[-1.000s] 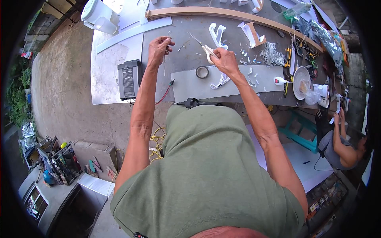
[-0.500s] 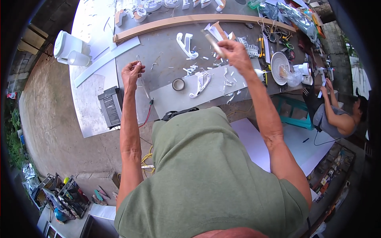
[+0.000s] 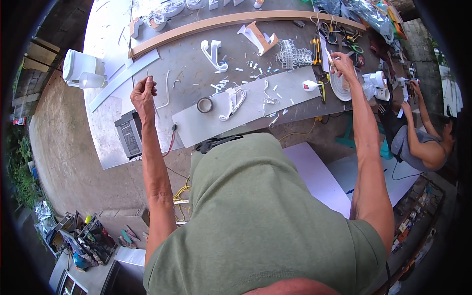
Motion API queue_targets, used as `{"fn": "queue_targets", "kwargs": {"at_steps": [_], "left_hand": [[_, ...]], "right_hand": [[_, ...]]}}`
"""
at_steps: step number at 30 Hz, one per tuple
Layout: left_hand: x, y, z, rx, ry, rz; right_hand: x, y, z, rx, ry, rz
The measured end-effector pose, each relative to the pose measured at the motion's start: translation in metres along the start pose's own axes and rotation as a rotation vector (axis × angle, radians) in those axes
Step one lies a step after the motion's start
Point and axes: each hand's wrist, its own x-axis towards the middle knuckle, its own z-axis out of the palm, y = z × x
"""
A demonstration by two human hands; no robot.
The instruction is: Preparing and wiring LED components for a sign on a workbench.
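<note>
My left hand point(image 3: 144, 95) is closed in a pinch above the table's left part, a thin sliver point(image 3: 148, 73) poking up from its fingertips; its kind is too small to make out. Beside it a bent white strip point(image 3: 166, 91) lies on the table. At the right, my right hand point(image 3: 343, 68) is closed on a pale, slim stick-like piece point(image 3: 330, 58), over the rim of a white plate point(image 3: 337, 87). Between the hands are two curved white letter-like shapes, one farther off point(image 3: 213, 55) and one nearer point(image 3: 234, 104), with a roll of tape point(image 3: 204, 104).
A long wooden bar point(image 3: 236, 22) crosses the table's far side. A grey sheet point(image 3: 196, 129) carries scraps and a white squeeze bottle point(image 3: 309, 86). Coiled light strings point(image 3: 293, 54), pliers point(image 3: 322, 91) and a black box point(image 3: 129, 135) lie around. Another person point(image 3: 423, 142) works at the right.
My right hand has moved right, from over the table's middle to the plate, with the pale piece. My left hand has shifted slightly left, and the white strip now lies separate on the table.
</note>
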Motion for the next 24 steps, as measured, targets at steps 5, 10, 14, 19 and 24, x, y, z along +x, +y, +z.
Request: {"fn": "queue_targets", "kwargs": {"at_steps": [5, 10, 14, 19, 24], "left_hand": [[-0.035, 0.065, 0.022, -0.029, -0.111, -0.057], [-0.081, 0.114, 0.079, -0.058, -0.244, -0.148], [-0.124, 0.138, 0.101, -0.088, -0.270, -0.173], [-0.151, 0.146, 0.117, -0.132, -0.349, -0.205], [-0.168, 0.143, 0.113, -0.185, -0.557, -0.299]], "right_hand": [[0.036, 0.017, 0.026, -0.005, -0.018, -0.144], [0.052, 0.018, 0.004, -0.274, 0.211, -0.599], [-0.085, -0.118, -0.027, 0.317, -0.088, -0.713], [-0.199, -0.175, 0.034, 0.543, -0.358, -1.107], [-0.247, -0.177, 0.086, 0.541, -0.306, -1.300]]}}
